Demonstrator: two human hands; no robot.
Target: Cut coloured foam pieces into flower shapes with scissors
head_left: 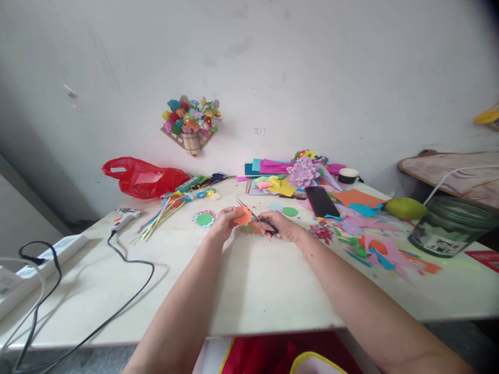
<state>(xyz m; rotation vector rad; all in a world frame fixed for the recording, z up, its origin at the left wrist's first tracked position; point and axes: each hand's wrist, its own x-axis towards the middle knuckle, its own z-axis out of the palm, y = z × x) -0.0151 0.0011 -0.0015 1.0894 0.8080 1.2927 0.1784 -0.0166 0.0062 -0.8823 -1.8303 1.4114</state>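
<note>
Between finger and thumb, my left hand [225,222] pinches an orange scallop-edged paper flower [244,215] above the table. My right hand [281,226] is closed round the dark handles of a pair of scissors [268,225]. Their blades are parted and lie at the flower's right edge. Beneath the hands lie green and orange paper pieces, partly hidden. A layered flower disc with a green centre [204,219] rests left of my left hand. Beyond my right hand is a green paper circle [290,211], with a pale blue one [275,206] beside it.
A glue gun [127,219] with a trailing cable and a white power strip [58,259] occupy the left side. A red plastic bag [146,179] sits at the back. To the right are a phone [322,201], coloured scraps [384,249] and a large glass jar [448,228].
</note>
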